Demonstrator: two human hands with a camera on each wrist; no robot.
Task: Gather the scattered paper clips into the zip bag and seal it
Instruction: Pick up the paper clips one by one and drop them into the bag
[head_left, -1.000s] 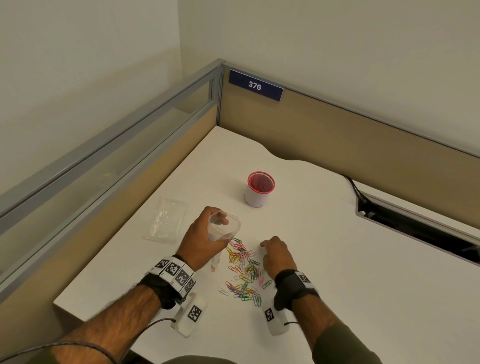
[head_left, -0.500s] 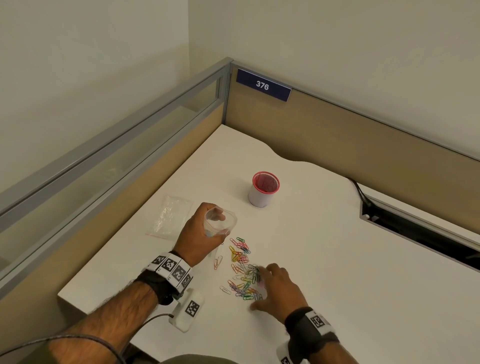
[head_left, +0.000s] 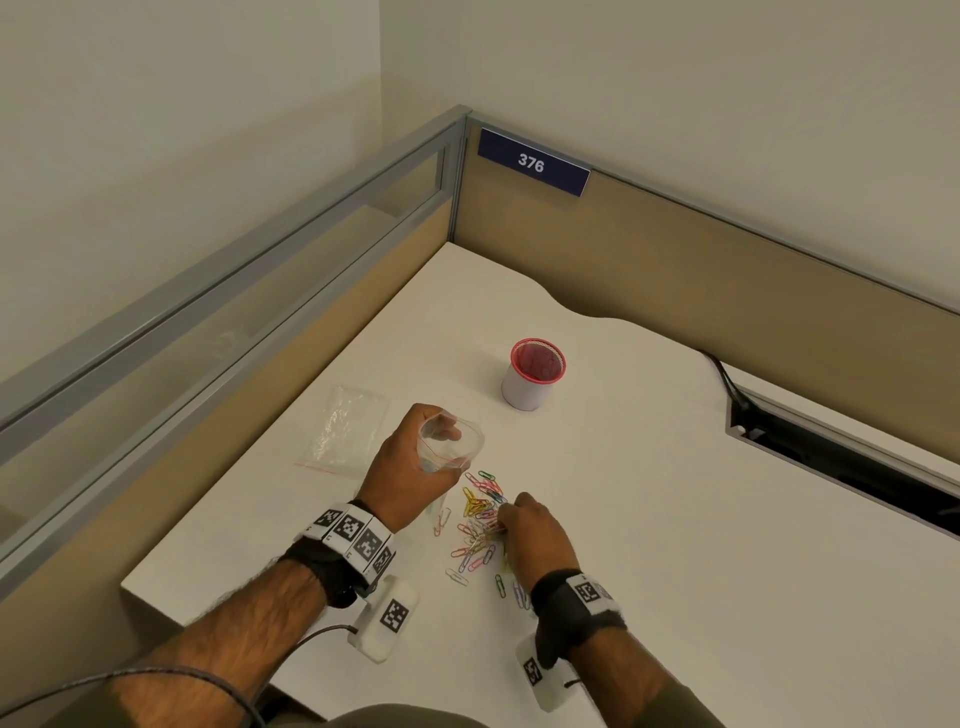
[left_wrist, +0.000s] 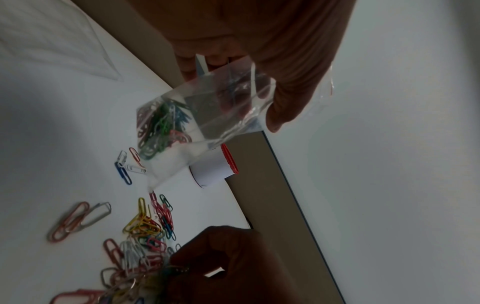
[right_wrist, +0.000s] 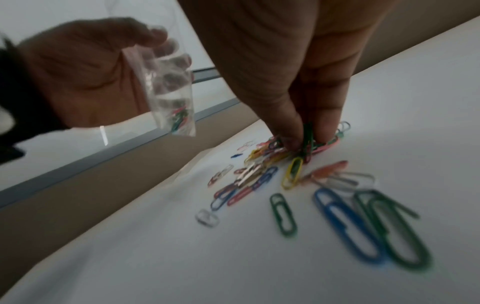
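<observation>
My left hand (head_left: 410, 467) grips a small clear zip bag (head_left: 452, 448) above the desk, its mouth held open upward. Several coloured paper clips (left_wrist: 161, 123) lie in the bag's bottom. A pile of coloured paper clips (head_left: 480, 525) is scattered on the white desk (head_left: 675, 519) just below the bag. My right hand (head_left: 530, 535) reaches down into the pile, and its fingertips (right_wrist: 296, 142) pinch a small bunch of clips, a green one among them. More clips (right_wrist: 345, 222) lie loose near the right wrist.
A second clear zip bag (head_left: 348, 431) lies flat on the desk to the left. A white cup with a red mesh rim (head_left: 532, 374) stands behind the pile. Partition walls enclose the desk's left and back; a cable slot (head_left: 831, 452) opens at right.
My right hand moved back from the desk's near edge into the middle of the pile and closed its fingertips on clips. The left hand kept the bag open in about the same place.
</observation>
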